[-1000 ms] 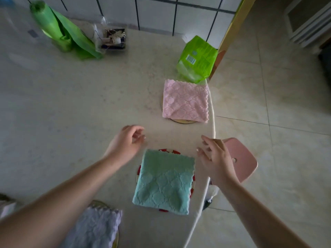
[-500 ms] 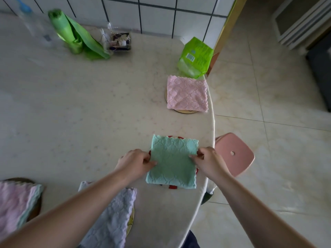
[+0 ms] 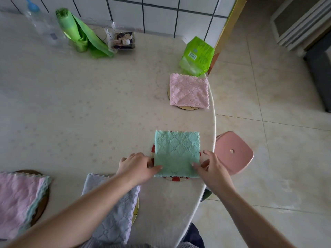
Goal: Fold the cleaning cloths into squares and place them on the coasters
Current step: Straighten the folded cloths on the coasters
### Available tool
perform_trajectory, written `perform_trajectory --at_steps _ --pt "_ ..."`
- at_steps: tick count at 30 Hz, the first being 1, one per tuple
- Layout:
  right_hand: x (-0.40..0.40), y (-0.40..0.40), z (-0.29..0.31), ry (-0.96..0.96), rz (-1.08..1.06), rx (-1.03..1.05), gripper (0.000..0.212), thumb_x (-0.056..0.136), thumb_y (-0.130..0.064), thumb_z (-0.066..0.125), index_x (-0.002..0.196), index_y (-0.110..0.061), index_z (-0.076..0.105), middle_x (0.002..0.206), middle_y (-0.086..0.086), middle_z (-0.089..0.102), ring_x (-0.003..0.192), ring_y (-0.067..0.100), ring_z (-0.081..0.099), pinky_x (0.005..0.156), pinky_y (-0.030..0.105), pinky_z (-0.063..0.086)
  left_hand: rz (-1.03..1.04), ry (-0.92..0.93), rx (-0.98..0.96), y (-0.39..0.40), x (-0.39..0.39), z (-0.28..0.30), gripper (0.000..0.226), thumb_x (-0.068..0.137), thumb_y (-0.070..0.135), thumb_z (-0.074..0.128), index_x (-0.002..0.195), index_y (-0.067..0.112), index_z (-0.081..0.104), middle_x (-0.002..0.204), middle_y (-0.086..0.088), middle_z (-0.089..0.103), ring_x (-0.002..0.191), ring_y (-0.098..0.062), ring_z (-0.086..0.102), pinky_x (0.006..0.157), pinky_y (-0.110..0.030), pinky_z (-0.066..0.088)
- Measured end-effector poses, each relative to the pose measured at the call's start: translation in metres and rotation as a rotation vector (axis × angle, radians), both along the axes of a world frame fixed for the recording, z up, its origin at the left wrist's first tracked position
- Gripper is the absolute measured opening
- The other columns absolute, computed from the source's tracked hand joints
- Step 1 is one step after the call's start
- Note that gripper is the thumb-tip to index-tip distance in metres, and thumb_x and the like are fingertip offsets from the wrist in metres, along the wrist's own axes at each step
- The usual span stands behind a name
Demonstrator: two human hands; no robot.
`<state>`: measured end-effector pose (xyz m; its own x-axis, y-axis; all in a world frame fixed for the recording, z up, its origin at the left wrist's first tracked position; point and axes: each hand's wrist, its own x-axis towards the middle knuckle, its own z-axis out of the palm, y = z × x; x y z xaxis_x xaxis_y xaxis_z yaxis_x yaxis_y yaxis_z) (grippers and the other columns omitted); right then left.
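Observation:
A folded green cloth lies square on a red and white coaster near the table's right edge. My left hand pinches the cloth's near left corner and my right hand pinches its near right corner. Farther back a folded pink cloth covers a gold-rimmed coaster. A folded lavender cloth rests on a coaster under my left forearm. At the left edge, pink and green cloths are stacked on a dark coaster.
The pale marble table curves off at the right. A pink stool stands on the floor right beside that edge. A green packet, a green bag roll, a clear bottle and a small box stand at the back.
Both hands came down from above the green cloth onto its sides, then slid to its near corners. The cloth now lies straighter on the coaster. The view has shifted.

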<state>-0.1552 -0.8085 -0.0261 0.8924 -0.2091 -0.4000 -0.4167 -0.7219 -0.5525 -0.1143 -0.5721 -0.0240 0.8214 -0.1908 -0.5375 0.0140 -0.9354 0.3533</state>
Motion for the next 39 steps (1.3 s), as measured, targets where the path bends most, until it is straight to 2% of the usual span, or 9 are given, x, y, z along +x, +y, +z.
perform_trajectory --at_steps 12,15,18,21,24,29,33,36,39 --pt "-0.022 0.007 -0.013 -0.109 -0.157 0.172 0.038 0.083 -0.021 0.066 0.119 -0.02 0.052 0.077 -0.004 0.063 0.076 0.013 0.059 0.067 0.028 0.045 -0.003 -0.124 -0.019 -0.001 -0.007 -0.007 0.035 0.082 0.054 0.056 0.063 0.027 0.045 0.082 0.008 0.05 0.091 -0.017 0.052 0.081 -0.033 0.031" --pt "-0.028 0.009 -0.012 -0.305 -0.063 -0.026 0.042 0.08 -0.018 0.068 0.119 -0.018 0.054 0.098 0.001 0.06 0.091 0.019 0.056 0.079 0.035 0.048 -0.041 -0.379 -0.082 0.004 -0.017 0.001 0.025 0.08 0.049 0.061 0.078 0.026 0.05 0.088 0.01 0.051 0.094 -0.014 0.052 0.085 -0.034 0.038" --pt "-0.038 0.022 -0.01 -0.458 0.261 -0.22 0.047 0.083 -0.025 0.06 0.128 -0.018 0.05 0.131 0.003 0.051 0.124 0.022 0.044 0.103 0.043 0.034 -0.387 -0.687 -0.131 0.005 -0.03 0.0 0.033 0.084 0.045 0.054 0.103 0.018 0.058 0.112 0.001 0.058 0.107 -0.018 0.054 0.091 -0.045 0.048" --pt "-0.052 0.041 -0.019 -0.351 0.546 -0.368 0.058 0.083 -0.039 0.048 0.137 -0.02 0.039 0.146 -0.001 0.037 0.139 0.017 0.025 0.113 0.049 0.016 -0.723 -0.612 -0.006 -0.004 -0.048 -0.012 0.058 0.087 0.053 0.046 0.129 0.013 0.05 0.141 -0.004 0.044 0.134 -0.023 0.035 0.104 -0.053 0.034" --pt "-0.064 0.04 -0.028 -0.234 0.56 -0.478 0.066 0.085 -0.053 0.036 0.14 -0.017 0.034 0.149 -0.001 0.032 0.14 0.016 0.02 0.11 0.055 0.012 -0.704 -0.415 0.14 -0.003 -0.059 -0.02 0.074 0.084 0.064 0.031 0.134 0.012 0.047 0.145 -0.006 0.041 0.136 -0.022 0.032 0.104 -0.057 0.024" --pt "-0.07 0.036 -0.023 -0.132 0.543 -0.567 0.075 0.087 -0.066 0.009 0.14 -0.019 0.034 0.151 -0.002 0.03 0.141 0.017 0.018 0.112 0.053 0.013 -0.729 -0.266 0.175 0.0 -0.059 -0.014 0.078 0.088 0.064 0.017 0.147 0.018 -0.007 0.151 0.003 -0.024 0.134 -0.015 -0.029 0.109 -0.054 -0.014" --pt "-0.064 0.051 -0.007 -0.146 0.46 -0.418 0.083 0.078 -0.069 0.003 0.143 -0.025 0.028 0.156 -0.005 0.012 0.144 0.013 0.0 0.111 0.048 -0.007 -0.538 -0.288 -0.076 0.018 -0.054 0.003 0.058 0.093 0.049 0.038 0.144 0.025 0.025 0.155 0.009 0.006 0.143 -0.01 -0.002 0.114 -0.048 -0.008" --pt "-0.075 0.075 0.003 -0.264 0.359 -0.273 0.069 0.082 -0.063 0.018 0.133 -0.026 0.046 0.149 -0.008 0.03 0.141 0.012 0.014 0.116 0.046 0.006 -0.173 -0.438 -0.322 0.067 -0.056 0.009 0.041 0.088 0.037 0.053 0.127 0.022 0.054 0.136 0.006 0.05 0.128 -0.012 0.041 0.113 -0.043 0.023" --pt "-0.094 0.106 0.007 -0.239 0.319 -0.08 0.065 0.082 -0.062 0.024 0.129 -0.027 0.051 0.142 -0.011 0.039 0.132 0.009 0.029 0.111 0.032 0.022 0.16 -0.459 -0.365 0.124 -0.063 0.01 0.031 0.086 0.032 0.056 0.112 0.016 0.064 0.112 0.0 0.062 0.104 -0.013 0.055 0.091 -0.024 0.038"
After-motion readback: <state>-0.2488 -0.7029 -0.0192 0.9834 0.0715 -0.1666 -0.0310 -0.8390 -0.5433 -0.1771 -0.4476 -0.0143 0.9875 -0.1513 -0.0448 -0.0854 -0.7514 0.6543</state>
